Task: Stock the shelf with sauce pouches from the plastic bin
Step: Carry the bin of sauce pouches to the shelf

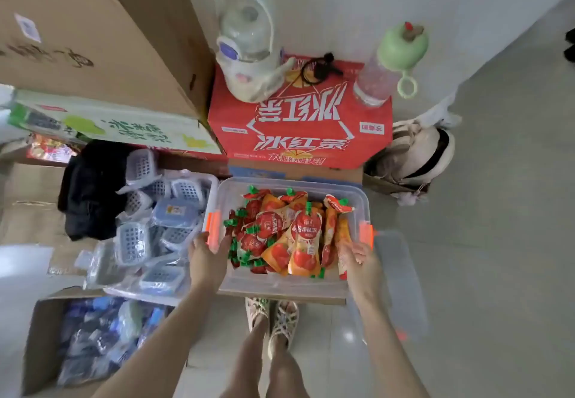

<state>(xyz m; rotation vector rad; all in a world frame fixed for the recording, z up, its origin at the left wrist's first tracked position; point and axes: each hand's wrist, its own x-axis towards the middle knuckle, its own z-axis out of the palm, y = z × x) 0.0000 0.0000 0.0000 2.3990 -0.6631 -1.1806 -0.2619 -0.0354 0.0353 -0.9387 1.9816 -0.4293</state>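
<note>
Left hand (207,256): fingers curled over plastic bin (280,287) left rim by orange latch (213,231). Sauce pouches (303,235): heaped inside bin (shelf not in view). Right hand (357,257): fingers hooked on right rim. Advice: lift level, both sides together.

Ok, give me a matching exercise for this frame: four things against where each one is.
Things: 1 sauce pouches; 2 green-capped bottle; 3 left hand; 4 black garment.
Places: A on the red carton; B beside the blue-lidded containers; C in the plastic bin; D on the orange latch.
Pairs: 1-C, 2-A, 3-D, 4-B.
</note>
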